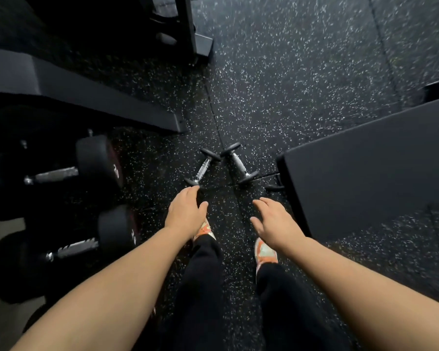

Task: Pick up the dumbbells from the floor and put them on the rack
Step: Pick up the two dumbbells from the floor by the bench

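Two small dumbbells with chrome handles and black ends lie on the speckled black floor, their far ends almost touching in a V. The left dumbbell [203, 167] lies just beyond my left hand [185, 211], whose fingertips hover by its near end. The right dumbbell [239, 163] lies further from my right hand [274, 221]. Both hands are open, palms down, holding nothing. The dark rack [86, 97] stands at the left with a long base beam.
Two large black dumbbells [96, 160] [117, 231] rest on the rack at the left. A black padded bench [365, 173] fills the right side, close to the right dumbbell. My feet in orange shoes [265, 252] stand below the hands. Another rack foot [200, 44] is farther ahead.
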Demonstrator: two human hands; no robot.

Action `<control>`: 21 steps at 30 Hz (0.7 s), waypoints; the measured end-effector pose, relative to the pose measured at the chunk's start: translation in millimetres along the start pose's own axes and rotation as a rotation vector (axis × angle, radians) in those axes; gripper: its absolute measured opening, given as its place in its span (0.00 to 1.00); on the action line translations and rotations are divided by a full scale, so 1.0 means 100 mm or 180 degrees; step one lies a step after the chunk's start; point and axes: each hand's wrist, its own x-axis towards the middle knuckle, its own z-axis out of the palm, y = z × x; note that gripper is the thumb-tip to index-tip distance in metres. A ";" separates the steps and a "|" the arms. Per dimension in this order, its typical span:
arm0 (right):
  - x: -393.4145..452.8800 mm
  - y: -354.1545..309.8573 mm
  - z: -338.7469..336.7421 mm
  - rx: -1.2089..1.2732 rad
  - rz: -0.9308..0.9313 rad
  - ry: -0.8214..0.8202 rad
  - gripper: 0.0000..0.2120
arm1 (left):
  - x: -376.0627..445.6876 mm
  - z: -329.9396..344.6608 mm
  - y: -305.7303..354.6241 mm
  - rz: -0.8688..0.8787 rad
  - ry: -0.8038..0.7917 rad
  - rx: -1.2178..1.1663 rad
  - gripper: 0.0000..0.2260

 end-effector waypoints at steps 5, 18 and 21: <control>1.01 0.27 0.32 0.0142 0.0171 -0.0167 0.26 | 0.99 0.48 -0.30 -0.0150 -0.0050 0.0243 0.23; 3.64 1.08 1.56 0.0765 0.0744 0.0022 0.27 | 3.27 2.03 -1.21 -0.0621 -0.0046 -0.0397 0.29; 3.97 1.21 1.71 0.0842 0.0802 0.0127 0.33 | 3.52 2.24 -1.35 -0.0693 -0.0171 -0.0570 0.27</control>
